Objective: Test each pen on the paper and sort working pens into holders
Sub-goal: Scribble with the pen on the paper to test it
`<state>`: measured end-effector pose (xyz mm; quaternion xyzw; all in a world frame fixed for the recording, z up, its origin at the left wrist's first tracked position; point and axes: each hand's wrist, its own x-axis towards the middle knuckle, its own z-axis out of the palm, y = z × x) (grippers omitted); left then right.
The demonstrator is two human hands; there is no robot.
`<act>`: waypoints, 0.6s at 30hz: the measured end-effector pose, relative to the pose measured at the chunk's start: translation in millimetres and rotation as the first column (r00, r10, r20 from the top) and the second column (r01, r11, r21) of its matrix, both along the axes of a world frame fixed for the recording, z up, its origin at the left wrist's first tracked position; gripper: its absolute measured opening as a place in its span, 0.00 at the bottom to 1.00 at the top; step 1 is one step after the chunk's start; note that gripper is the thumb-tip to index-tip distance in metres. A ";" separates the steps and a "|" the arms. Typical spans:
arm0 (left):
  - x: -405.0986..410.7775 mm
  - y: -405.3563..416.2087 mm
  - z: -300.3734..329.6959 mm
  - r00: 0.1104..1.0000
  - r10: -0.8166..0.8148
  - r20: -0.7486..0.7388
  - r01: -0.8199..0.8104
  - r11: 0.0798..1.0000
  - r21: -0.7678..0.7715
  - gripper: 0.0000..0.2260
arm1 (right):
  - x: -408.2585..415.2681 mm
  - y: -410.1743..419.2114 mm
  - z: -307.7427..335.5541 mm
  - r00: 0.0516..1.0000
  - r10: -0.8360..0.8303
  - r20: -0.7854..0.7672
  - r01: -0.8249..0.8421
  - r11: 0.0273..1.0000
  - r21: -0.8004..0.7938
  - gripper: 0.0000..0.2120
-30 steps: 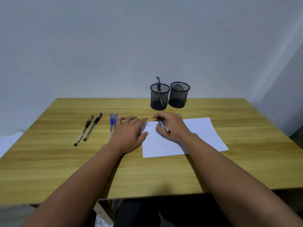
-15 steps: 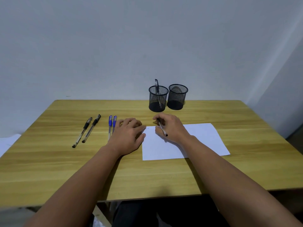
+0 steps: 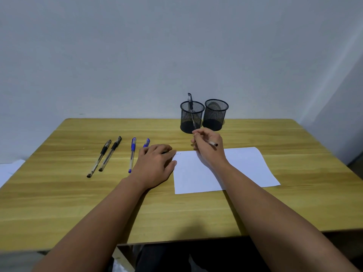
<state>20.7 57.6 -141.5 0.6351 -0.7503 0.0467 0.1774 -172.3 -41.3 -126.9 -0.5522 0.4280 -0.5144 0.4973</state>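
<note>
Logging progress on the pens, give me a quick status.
Right hand grips a pen, lifted off the paper. Left hand flat on the table. One pen in left holder.

A pen (image 3: 212, 143) is gripped by the right hand (image 3: 209, 147) above the paper (image 3: 245, 169); the left hand (image 3: 155, 165) is laid flat on the worktop (image 3: 59, 193).

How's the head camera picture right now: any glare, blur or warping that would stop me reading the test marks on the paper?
Head view: soft, even light, no glare on the paper; faint marks near its far-left corner are too small to read. Wide-angle warp bows the table edges. The right hand and its pen look slightly soft; the left hand is sharp.
</note>
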 end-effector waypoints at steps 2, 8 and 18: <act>0.9 -0.2 -2.6 1.000 0.000 -0.024 -0.001 1.000 -0.007 0.23 | 6.6 0.4 4.0 0.999 -0.022 0.029 0.022 1.000 -0.018 0.09; 1.0 0.2 -4.2 0.999 0.006 -0.032 -0.006 1.000 -0.010 0.24 | 14.8 6.3 -3.2 0.997 0.055 0.051 -0.058 0.997 0.055 0.17; 0.3 1.1 0.3 0.996 0.009 -0.086 -0.009 1.000 0.000 0.28 | 12.4 11.3 -7.0 0.997 0.034 -0.069 -0.032 0.999 0.030 0.19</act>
